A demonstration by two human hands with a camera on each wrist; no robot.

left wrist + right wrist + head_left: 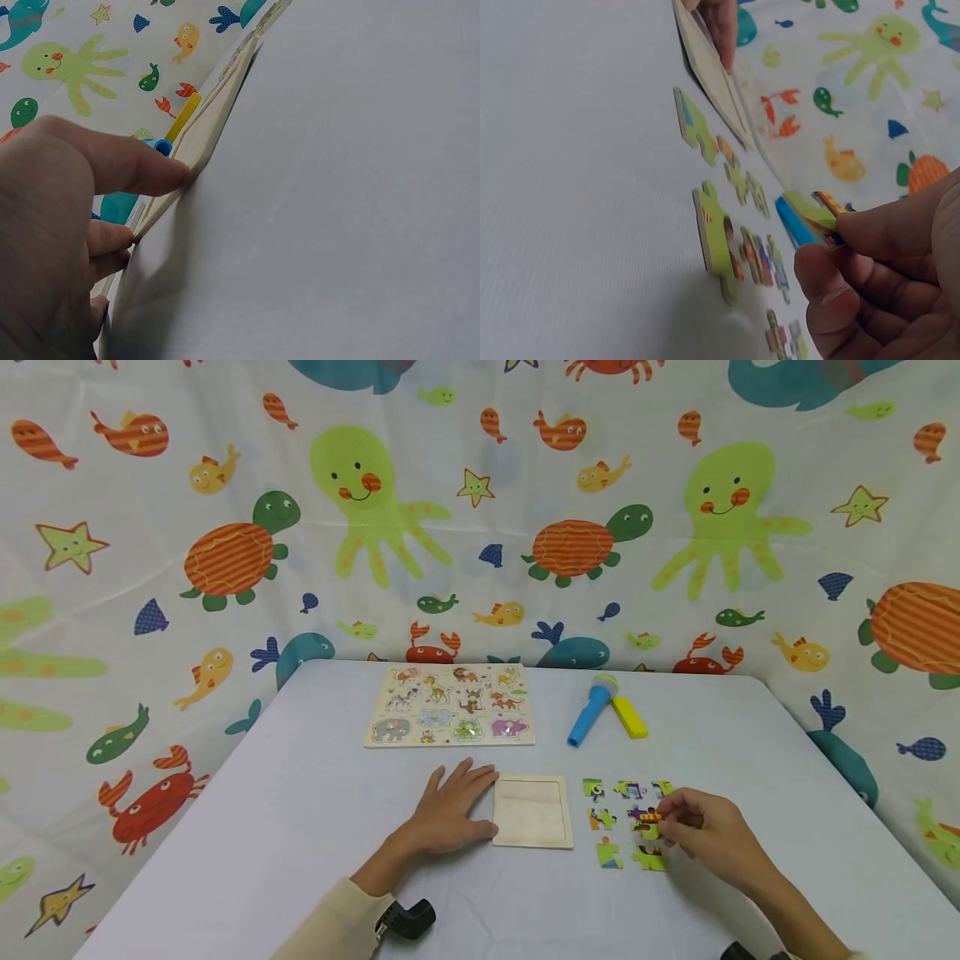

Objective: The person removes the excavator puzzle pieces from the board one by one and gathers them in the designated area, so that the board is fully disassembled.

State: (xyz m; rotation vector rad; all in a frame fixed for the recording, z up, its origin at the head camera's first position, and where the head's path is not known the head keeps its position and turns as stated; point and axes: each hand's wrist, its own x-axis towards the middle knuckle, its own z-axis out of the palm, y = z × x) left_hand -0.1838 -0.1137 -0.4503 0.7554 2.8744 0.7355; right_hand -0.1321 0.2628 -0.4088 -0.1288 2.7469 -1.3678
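My left hand (450,810) lies at the left side of a square wooden puzzle tray (531,814), fingers extended. Its fingertips and thumb touch the tray's edge; the left wrist view shows the thumb against the tray's corner. Between the thumb and fingers of my right hand (708,835) is a jigsaw piece (810,212), mostly green with orange and dark parts. It is held up above several loose jigsaw pieces (609,853), which lie apart in rough rows right of the tray. My right hand partly covers the rightmost pieces in the head view.
Behind the tray lies a wooden animal puzzle board (408,739). A blue toy microphone (591,714) and a yellow block (630,718) lie at the back right. The white-covered table (247,827) meets a sea-animal patterned cloth (450,410) at the back.
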